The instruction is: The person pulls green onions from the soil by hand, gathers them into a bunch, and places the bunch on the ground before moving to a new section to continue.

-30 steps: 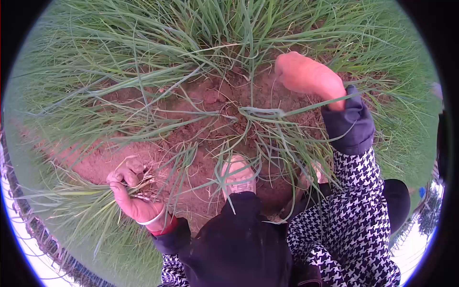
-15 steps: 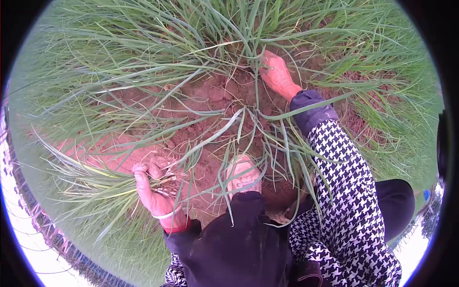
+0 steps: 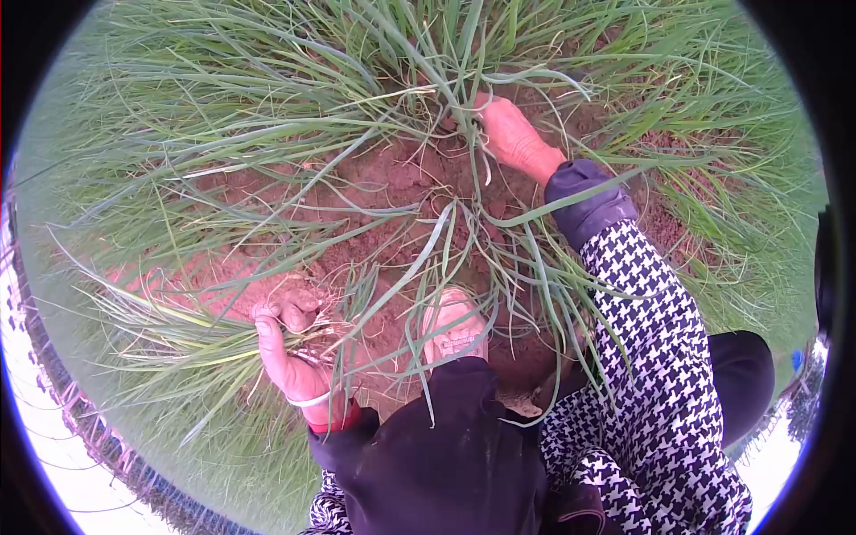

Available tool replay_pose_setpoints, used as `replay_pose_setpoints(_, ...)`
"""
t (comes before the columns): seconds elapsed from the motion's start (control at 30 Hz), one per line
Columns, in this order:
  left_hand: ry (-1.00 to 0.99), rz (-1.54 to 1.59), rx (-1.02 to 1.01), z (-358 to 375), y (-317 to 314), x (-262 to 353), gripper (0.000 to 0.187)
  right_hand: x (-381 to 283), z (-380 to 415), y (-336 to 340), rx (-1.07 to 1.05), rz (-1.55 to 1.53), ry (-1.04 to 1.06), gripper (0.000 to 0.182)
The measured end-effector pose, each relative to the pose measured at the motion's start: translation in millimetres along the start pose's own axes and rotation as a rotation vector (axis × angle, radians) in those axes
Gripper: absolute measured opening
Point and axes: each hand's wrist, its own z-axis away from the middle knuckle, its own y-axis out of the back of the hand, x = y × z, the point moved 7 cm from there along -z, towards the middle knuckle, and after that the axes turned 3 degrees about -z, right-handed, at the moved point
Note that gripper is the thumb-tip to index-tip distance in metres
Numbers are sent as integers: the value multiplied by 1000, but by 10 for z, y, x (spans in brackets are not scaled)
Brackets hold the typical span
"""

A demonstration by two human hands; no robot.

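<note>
My left hand [image 3: 299, 361] is closed around a bunch of pulled green onions [image 3: 192, 346], their leaves fanning out to the left and their thin roots poking out on the right. Farther ahead, my right hand [image 3: 513, 138] grips low on a standing green onion clump [image 3: 464, 80], close to the soil. Leaves partly cover the fingertips there. Between my arms, another green onion plant [image 3: 477, 214] spreads its long leaves over the ground and over my shoe.
Reddish-brown loose soil [image 3: 392, 178] lies in front of me. My light shoe [image 3: 456, 330] stands on it, near my dark-clothed knee [image 3: 446, 437]. Dense green onion rows [image 3: 214, 80] grow ahead and on both sides. A fence-like border [image 3: 98, 437] curves along the lower left.
My right hand has shifted slightly left at the clump's base, and the leaves around it have moved. My left hand keeps its bunch, moving only slightly.
</note>
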Motion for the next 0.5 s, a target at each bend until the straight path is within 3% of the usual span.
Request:
replay_pose_setpoints(0.03, 10, -15, 0, -13, 11, 11, 19, -59, 12, -43, 17, 232, 74, 26)
replay_pose_setpoints(0.13, 33, -5, -4, -7, -21, -48, 19, -100, 19, -94, 8, 351, 75, 19)
replay_pose_setpoints(0.27, 39, -6, 37, -14, -9, 0, 19, 104, 110, -53, 180, 39, 33, 18)
replay_pose_setpoints(0.4, 40, -18, 32, -71, 63, -7, 21, 330, 300, 174, 372, -372, -553, 27)
replay_pose_setpoints(0.5, 35, -35, 16, -58, 12, -22, 22, 405, 111, 221, 503, -314, -402, 26)
